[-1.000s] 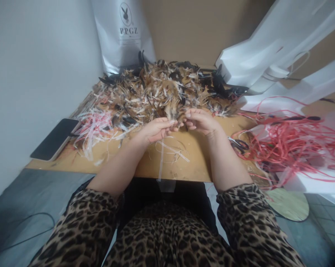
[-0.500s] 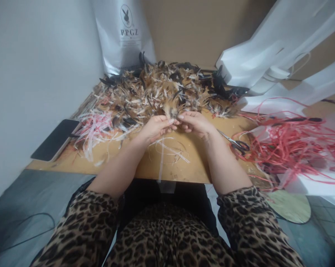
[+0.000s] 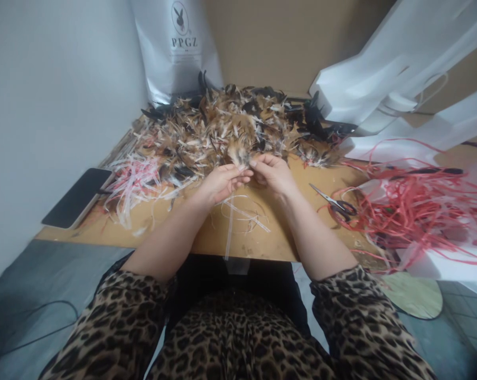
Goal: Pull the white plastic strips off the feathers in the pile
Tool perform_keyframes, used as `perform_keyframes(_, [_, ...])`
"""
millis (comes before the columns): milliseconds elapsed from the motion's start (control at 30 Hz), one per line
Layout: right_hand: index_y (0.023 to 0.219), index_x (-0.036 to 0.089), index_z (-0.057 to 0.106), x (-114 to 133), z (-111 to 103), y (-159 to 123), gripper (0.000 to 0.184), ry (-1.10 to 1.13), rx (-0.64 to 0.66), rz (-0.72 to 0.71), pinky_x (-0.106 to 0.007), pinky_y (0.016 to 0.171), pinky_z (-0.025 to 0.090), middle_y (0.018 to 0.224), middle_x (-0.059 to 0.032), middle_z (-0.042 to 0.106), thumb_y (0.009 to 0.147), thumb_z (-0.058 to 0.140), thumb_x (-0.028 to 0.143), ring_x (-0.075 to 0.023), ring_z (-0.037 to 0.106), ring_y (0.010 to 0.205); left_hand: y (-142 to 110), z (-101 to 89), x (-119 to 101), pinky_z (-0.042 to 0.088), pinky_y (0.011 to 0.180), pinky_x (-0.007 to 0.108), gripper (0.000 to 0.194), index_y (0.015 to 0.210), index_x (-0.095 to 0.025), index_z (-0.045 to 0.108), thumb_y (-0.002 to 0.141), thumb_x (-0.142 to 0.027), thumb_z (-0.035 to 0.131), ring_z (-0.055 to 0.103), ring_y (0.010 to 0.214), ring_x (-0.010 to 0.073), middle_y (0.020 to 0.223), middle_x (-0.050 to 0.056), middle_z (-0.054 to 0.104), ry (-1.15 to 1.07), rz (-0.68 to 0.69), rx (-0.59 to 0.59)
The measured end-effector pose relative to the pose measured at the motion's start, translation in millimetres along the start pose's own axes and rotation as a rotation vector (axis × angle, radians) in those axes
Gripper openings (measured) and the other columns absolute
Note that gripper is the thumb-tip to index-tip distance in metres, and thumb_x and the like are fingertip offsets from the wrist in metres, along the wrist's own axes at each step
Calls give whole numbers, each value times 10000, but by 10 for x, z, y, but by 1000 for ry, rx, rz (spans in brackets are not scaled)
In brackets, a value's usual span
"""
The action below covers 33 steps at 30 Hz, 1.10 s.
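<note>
Between my two hands is a small bunch of feathers [image 3: 240,153], brown at the tips and pale and fluffy at the base. My left hand [image 3: 227,180] pinches its base between thumb and forefinger, the other fingers loosely curled. Close against it, my right hand [image 3: 272,171] is closed at the bunch's right side, thumb and forefinger together; its fingertips are partly hidden. A large heap of brown, black and white feathers [image 3: 214,121] lies just beyond my hands. Below them, thin white strips [image 3: 246,214] rest on the table [image 3: 270,240].
Scissors [image 3: 335,201] lie right of my right forearm, beside a tangle of red strips [image 3: 424,206]. White and pink strips [image 3: 131,182] and a phone [image 3: 77,198] are at the left. A silvery bag [image 3: 178,63] stands behind the heap; white sheeting [image 3: 365,79] rises at the right.
My right hand has turned slightly and its fingers have curled in more. The feather bunch has tilted a little to the left. My left hand stays nearly in place.
</note>
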State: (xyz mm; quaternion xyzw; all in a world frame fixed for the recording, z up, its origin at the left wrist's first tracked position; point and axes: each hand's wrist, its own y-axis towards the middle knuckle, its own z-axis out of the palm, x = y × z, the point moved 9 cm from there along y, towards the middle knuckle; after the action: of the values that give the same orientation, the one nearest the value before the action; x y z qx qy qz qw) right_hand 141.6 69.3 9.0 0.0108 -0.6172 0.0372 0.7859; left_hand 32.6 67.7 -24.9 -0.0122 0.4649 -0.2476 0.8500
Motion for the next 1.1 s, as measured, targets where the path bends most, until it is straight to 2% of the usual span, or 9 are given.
perform_keyframes(200, [664,169,556,70,37,-25,380,-80,-39,-93,-187,376,284,477,68,522,581,816,434,-32,377,375,-15,28,-9,433,474,105,126,771,-64,654,874,-78,582,610,515,31,670,37,689,21,8,-11])
perform_keyframes(333, [676,178,559,68,42,-31,354,-126,-31,-96,-194,367,264,456,74,501,615,788,441,-38,369,366,-3,18,-30,429,484,104,119,718,-66,650,833,-95,644,592,509,26,643,33,672,71,50,-4])
perform_keyframes(567, [679,172,584,122,38,-52,344,-179,-35,-108,-206,401,285,479,59,529,586,798,425,-53,405,409,-10,18,-112,429,493,138,154,674,-76,656,814,-138,662,572,493,38,610,32,654,220,172,-1])
perform_keyframes(800, [657,184,566,114,29,-29,377,-133,-29,-152,-207,419,273,493,66,528,550,806,453,-55,404,436,9,-10,-166,448,520,173,144,699,-94,685,756,-222,719,582,505,59,631,37,678,361,268,-15])
perform_keyframes(900, [669,185,579,134,34,-36,357,-146,-2,-132,-210,415,268,484,65,520,578,794,455,-58,391,422,17,-26,-206,447,508,179,169,682,-101,685,758,-249,716,582,489,65,608,33,670,390,313,-17])
perform_keyframes(967, [694,183,605,219,-53,-36,312,-172,-36,-150,-212,418,268,481,63,511,616,771,435,-60,380,419,10,-51,-239,440,496,172,175,681,-101,683,762,-252,716,579,484,59,619,38,676,379,326,-50])
perform_keyframes(1100, [694,169,636,512,-449,-44,208,-292,-249,-275,-220,484,340,562,25,583,646,731,348,-75,442,486,-20,-93,-283,422,480,149,137,735,-95,680,765,-221,727,582,499,43,698,49,706,273,302,-127])
